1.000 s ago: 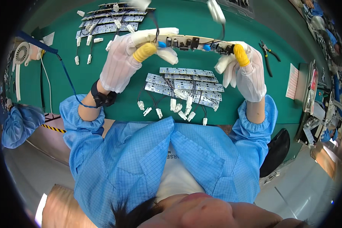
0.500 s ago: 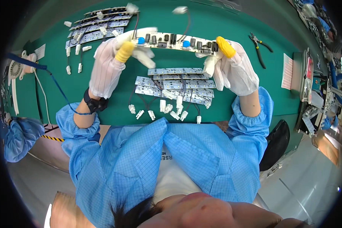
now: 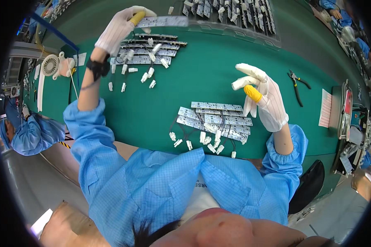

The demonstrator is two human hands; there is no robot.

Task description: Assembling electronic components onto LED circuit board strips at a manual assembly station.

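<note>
White striped gloves with yellow finger covers on the thumbs clothe both hands. The left arm reaches far forward, a black wristband (image 3: 98,70) on its wrist, and the left hand (image 3: 123,26) pinches one end of a narrow circuit board (image 3: 169,22), which is raised at the far side of a stack of circuit boards (image 3: 146,60). The right hand (image 3: 267,98) holds nothing; its fingers are loosely parted, just beside a nearer stack of wired circuit boards (image 3: 220,120).

Green matting covers the table (image 3: 165,96). A clear tray (image 3: 272,41) of more boards stands beyond; pliers (image 3: 297,92) and a red-printed sheet (image 3: 325,108) lie to the right, a small white fan (image 3: 50,65) to the left. A co-worker's blue sleeve (image 3: 39,135) shows farther left.

Half a second ago both hands gripped the board, components showing; now the right has let go and a pale, blurred face shows.
</note>
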